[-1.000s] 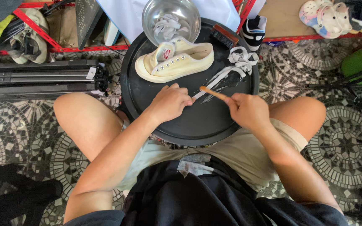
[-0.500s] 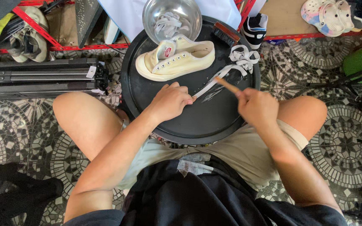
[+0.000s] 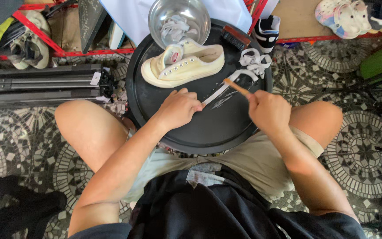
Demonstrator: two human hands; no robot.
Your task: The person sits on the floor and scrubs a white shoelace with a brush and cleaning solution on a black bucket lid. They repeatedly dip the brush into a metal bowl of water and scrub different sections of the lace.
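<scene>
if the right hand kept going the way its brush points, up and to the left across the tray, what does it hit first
Probably the cream sneaker. The right hand aims its small brush over the white lace toward the shoe's toe end; height above the lace is unclear.

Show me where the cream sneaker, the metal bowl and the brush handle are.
cream sneaker (image 3: 186, 64), head view, on its side wall near the eyelets.
metal bowl (image 3: 155, 13), head view, on its left rim.
brush handle (image 3: 236, 86), head view, on the wooden shaft above the right hand.

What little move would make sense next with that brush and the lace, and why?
Probably another short stroke along the lace. The left hand pins its near end flat on the black tray, and the right hand holds the brush tip on it.
</scene>
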